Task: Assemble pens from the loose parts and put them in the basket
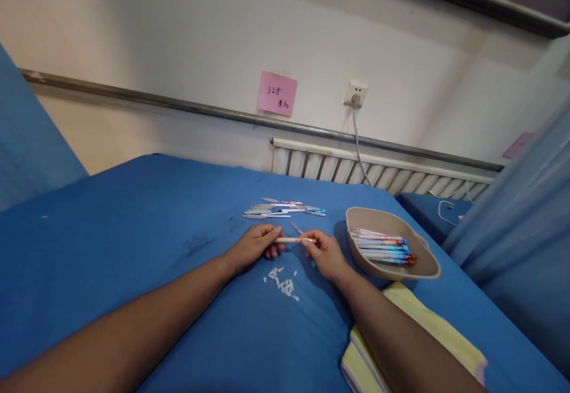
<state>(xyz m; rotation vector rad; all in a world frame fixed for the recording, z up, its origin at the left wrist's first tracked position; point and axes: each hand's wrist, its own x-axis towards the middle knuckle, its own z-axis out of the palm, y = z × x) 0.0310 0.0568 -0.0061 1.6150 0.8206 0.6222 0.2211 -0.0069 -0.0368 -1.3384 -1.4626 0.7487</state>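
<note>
Between my two hands a slim white pen [288, 240] is held level above the blue-covered table. My left hand [256, 246] is closed round its left end, and my right hand [327, 254] pinches the right end. Just beyond the hands lies a loose group of pens [285, 209], pale and blue. Another pen [295, 228] lies partly hidden near my right hand. Nearer to me is a small scatter of white pointed pieces [285, 286]. To the right, a beige basket [427, 262] holds several pens with blue, white and orange parts.
A folded yellow cloth [418, 310] lies under my right forearm, in front of the basket. Behind the table are a radiator [329, 164], a metal rail [178, 101], a plugged socket [355, 92] and a pink note [276, 94]. Blue curtains [525, 227] hang at both sides.
</note>
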